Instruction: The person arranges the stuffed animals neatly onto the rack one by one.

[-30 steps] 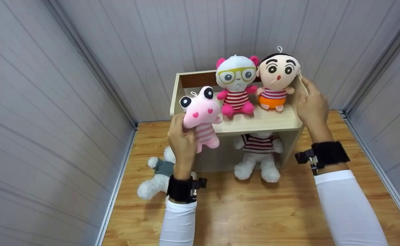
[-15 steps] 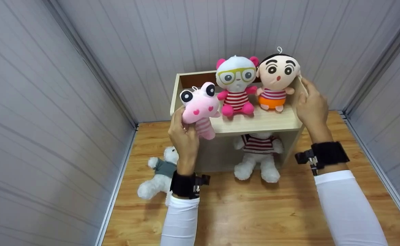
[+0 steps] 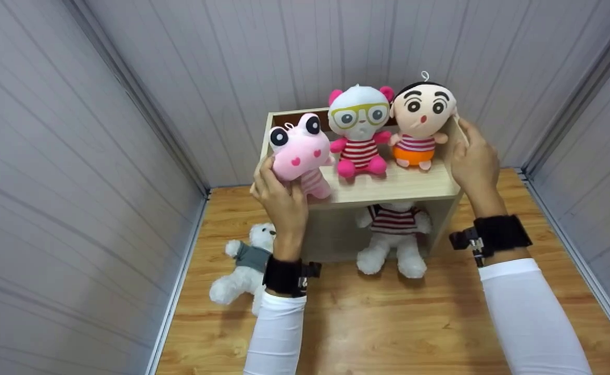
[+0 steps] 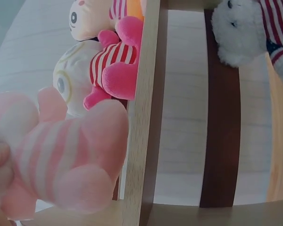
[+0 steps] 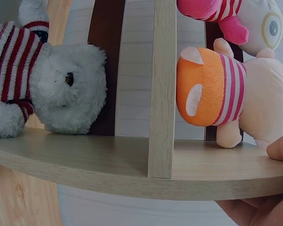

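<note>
My left hand (image 3: 284, 205) grips a pink plush toy (image 3: 302, 151) with bulging black eyes, heart cheeks and a striped belly. It tilts over the left end of the top shelf (image 3: 393, 191). In the left wrist view, the toy's striped body (image 4: 56, 155) overlaps the shelf edge. My right hand (image 3: 475, 164) pinches the shelf unit's right side panel (image 5: 217, 167) near its upper front corner. Between the hands, a panda plush (image 3: 359, 130) in yellow glasses and a boy doll (image 3: 422, 117) in orange shorts sit side by side on the top shelf.
Below, a white teddy bear (image 3: 393, 221) in a striped sweater sits in the right part of the lower compartment. Another white bear (image 3: 250, 255) in a grey-green shirt lies on the wooden floor (image 3: 367, 323), left of the unit. Grey panel walls (image 3: 221, 78) stand around.
My left hand has raised the pink plush toy and moved it back over the top shelf's left end. The right hand keeps its hold on the side panel.
</note>
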Demonstrator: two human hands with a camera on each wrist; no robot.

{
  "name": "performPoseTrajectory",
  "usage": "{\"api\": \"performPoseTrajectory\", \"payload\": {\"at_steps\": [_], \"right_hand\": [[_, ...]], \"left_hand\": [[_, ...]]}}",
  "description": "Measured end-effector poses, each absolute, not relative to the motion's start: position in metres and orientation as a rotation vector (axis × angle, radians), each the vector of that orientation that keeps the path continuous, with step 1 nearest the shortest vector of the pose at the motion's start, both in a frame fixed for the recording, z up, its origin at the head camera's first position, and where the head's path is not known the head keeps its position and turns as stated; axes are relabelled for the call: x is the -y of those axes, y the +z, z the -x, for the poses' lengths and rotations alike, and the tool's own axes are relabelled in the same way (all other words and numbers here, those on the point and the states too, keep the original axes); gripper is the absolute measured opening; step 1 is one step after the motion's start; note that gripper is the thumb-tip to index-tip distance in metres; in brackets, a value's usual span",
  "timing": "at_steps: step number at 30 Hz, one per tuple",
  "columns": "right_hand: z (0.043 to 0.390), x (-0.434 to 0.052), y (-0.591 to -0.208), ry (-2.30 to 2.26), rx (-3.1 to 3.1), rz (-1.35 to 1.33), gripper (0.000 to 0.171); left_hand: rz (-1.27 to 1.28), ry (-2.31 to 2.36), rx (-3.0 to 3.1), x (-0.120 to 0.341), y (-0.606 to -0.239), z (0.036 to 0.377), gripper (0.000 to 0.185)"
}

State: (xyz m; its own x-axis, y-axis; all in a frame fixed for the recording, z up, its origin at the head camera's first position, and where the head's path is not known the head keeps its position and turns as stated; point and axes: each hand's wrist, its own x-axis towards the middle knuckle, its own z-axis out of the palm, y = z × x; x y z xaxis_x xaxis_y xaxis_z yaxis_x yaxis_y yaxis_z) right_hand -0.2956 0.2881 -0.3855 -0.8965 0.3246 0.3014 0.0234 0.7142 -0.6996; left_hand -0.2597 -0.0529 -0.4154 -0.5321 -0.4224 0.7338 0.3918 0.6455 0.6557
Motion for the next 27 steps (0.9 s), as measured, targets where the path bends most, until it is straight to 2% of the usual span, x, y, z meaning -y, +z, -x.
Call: {"api": "performPoseTrajectory", "payload": {"at_steps": [27], "right_hand": [[0.295, -0.288, -0.386, 1.007, 2.517, 0.256, 0.052]], "left_hand": [[-0.098, -1.015, 1.946, 0.072, -0.416, 0.285, 0.049]]}}
